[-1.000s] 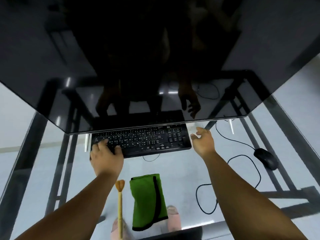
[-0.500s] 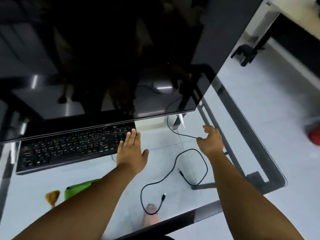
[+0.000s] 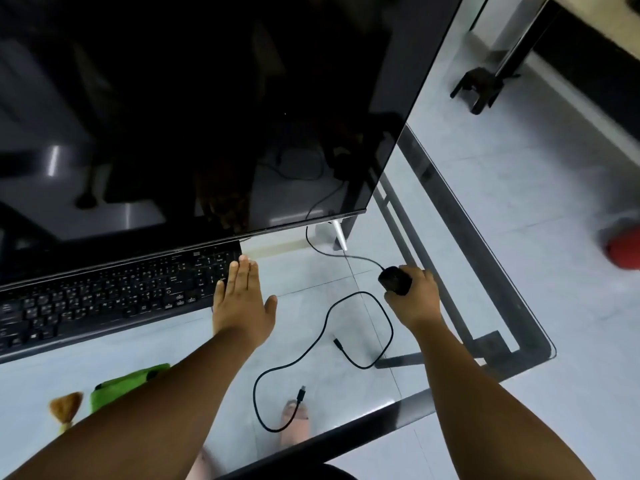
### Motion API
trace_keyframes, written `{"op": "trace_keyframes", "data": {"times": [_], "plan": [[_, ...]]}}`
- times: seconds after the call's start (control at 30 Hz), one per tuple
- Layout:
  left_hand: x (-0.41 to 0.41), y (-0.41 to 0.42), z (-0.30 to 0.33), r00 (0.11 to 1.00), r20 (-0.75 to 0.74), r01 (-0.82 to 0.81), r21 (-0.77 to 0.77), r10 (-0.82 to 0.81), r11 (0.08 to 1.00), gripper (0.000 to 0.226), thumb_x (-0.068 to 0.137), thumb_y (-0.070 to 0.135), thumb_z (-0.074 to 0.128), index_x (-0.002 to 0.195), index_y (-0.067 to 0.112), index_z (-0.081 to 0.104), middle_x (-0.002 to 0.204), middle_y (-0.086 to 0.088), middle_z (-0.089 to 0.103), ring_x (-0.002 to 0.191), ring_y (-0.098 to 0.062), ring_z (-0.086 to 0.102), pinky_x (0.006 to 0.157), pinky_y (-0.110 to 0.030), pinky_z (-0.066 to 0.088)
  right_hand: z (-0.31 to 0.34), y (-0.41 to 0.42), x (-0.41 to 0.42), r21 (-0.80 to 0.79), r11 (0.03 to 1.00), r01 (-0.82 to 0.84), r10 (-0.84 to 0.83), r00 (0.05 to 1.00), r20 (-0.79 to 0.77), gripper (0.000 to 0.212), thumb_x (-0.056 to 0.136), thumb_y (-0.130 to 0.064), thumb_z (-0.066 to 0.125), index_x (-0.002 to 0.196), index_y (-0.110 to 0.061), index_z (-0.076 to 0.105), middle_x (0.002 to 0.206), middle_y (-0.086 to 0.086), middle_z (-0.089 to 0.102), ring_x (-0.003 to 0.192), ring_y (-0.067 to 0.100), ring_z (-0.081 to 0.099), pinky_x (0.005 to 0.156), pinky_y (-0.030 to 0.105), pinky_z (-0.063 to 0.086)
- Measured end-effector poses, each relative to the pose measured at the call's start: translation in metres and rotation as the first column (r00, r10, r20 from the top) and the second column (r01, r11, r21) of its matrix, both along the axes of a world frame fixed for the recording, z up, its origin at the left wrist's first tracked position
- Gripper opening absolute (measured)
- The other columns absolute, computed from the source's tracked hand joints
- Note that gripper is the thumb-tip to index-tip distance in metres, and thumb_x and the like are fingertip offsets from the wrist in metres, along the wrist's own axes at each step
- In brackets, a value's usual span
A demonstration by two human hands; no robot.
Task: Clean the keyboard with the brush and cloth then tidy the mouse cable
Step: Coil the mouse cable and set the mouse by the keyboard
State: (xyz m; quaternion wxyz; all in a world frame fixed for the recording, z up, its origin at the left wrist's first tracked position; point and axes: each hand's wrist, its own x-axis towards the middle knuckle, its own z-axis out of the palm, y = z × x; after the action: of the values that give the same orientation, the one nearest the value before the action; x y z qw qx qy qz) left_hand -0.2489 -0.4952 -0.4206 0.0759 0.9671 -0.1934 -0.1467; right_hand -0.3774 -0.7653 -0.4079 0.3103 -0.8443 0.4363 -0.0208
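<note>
R hand point(image 3: 415, 299) clenched round mouse point(image 3: 394, 280); L hand point(image 3: 242, 299) flat, fingers spread, on keyboard point(image 3: 104, 299) edge.

Bare glass desk point(image 3: 166, 344) before the keyboard point(image 3: 104, 299); looped mouse cable point(image 3: 349, 327) across the gap between both hands.

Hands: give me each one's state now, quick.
Left hand: open, flat at the keyboard's right end.
Right hand: closed on the mouse.
</note>
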Motion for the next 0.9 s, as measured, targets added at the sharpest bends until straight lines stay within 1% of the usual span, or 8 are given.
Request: {"op": "trace_keyframes", "data": {"times": [0.1,0.17,0.3,0.43,0.5,0.67,0.73,0.9], "plan": [[0.009,0.005,0.004,0.999,0.019,-0.035,-0.006,0.035,0.999,0.076,0.099,0.048,0.031,0.154,0.012,-0.008,0.162,-0.002,-0.018,0.149,-0.018,-0.016,0.121,-0.040,-0.002,0.008,0.014,0.015,0.158,0.987,0.038,-0.068,0.980,0.187,0.055,0.074,-0.018,0.079,0.122,-0.019,0.052,0.109,-0.005,0.056,0.096,0.018,0.058,0.080,0.029,0.049],[0.017,0.011,0.007,0.998,0.026,-0.061,-0.006,0.061,0.998,0.077,0.098,0.049,0.033,0.155,0.012,-0.005,0.163,-0.003,-0.015,0.149,-0.019,-0.014,0.121,-0.040,-0.001,0.012,0.025,0.032,0.203,0.979,0.034,-0.081,0.970,0.229,0.055,0.073,-0.023,0.083,0.115,-0.018,0.049,0.098,-0.009,0.059,0.088,0.016,0.061,0.074,0.029,0.050],[0.032,0.026,0.009,0.994,0.026,-0.106,-0.017,0.106,0.994,0.079,0.097,0.049,0.037,0.155,0.011,-0.001,0.164,-0.005,-0.008,0.150,-0.020,-0.010,0.121,-0.041,0.001,0.010,0.048,0.067,0.223,0.975,0.009,-0.059,0.974,0.218,0.050,0.070,-0.031,0.085,0.100,-0.019,0.047,0.086,-0.007,0.062,0.077,0.016,0.065,0.066,0.028,0.054],[0.039,0.041,0.010,0.989,0.017,-0.150,-0.010,0.150,0.989,0.081,0.096,0.051,0.038,0.155,0.011,-0.001,0.164,-0.004,-0.006,0.150,-0.020,-0.011,0.121,-0.041,0.000,0.005,0.071,0.095,0.223,0.975,0.019,-0.066,0.977,0.203,0.051,0.068,-0.037,0.085,0.096,-0.019,0.047,0.084,-0.007,0.061,0.076,0.019,0.064,0.069,0.035,0.056],[0.041,0.047,0.011,0.984,0.016,-0.175,-0.009,0.175,0.984,0.081,0.096,0.052,0.037,0.155,0.012,-0.001,0.164,-0.004,-0.006,0.150,-0.019,-0.011,0.121,-0.042,0.000,0.004,0.080,0.105,0.207,0.978,0.029,-0.073,0.976,0.204,0.051,0.069,-0.037,0.085,0.095,-0.016,0.047,0.080,-0.008,0.059,0.074,0.018,0.062,0.066,0.034,0.055],[0.044,0.057,0.011,0.982,-0.009,-0.190,0.002,0.190,0.982,0.081,0.096,0.055,0.034,0.155,0.012,-0.002,0.163,-0.003,-0.009,0.150,-0.019,-0.011,0.122,-0.042,0.000,0.004,0.092,0.123,0.192,0.979,0.062,-0.099,0.976,0.192,0.051,0.072,-0.039,0.083,0.092,-0.017,0.042,0.079,-0.005,0.057,0.069,0.019,0.059,0.052,0.027,0.045],[0.045,0.059,0.011,0.982,-0.011,-0.190,0.007,0.190,0.982,0.082,0.096,0.055,0.034,0.155,0.013,-0.003,0.163,-0.003,-0.010,0.150,-0.019,-0.011,0.122,-0.042,0.000,0.004,0.094,0.128,0.184,0.980,0.076,-0.109,0.978,0.175,0.051,0.072,-0.040,0.083,0.090,-0.017,0.041,0.078,-0.004,0.057,0.069,0.019,0.059,0.052,0.027,0.046],[0.047,0.060,0.011,0.983,-0.044,-0.176,0.030,0.177,0.984,0.082,0.096,0.057,0.033,0.155,0.013,-0.003,0.163,-0.002,-0.012,0.150,-0.018,-0.009,0.122,-0.043,0.000,-0.001,0.096,0.134,0.150,0.984,0.094,-0.117,0.981,0.154,0.051,0.070,-0.041,0.084,0.086,-0.017,0.042,0.083,0.001,0.061,0.073,0.023,0.061,0.060,0.033,0.053]]}}
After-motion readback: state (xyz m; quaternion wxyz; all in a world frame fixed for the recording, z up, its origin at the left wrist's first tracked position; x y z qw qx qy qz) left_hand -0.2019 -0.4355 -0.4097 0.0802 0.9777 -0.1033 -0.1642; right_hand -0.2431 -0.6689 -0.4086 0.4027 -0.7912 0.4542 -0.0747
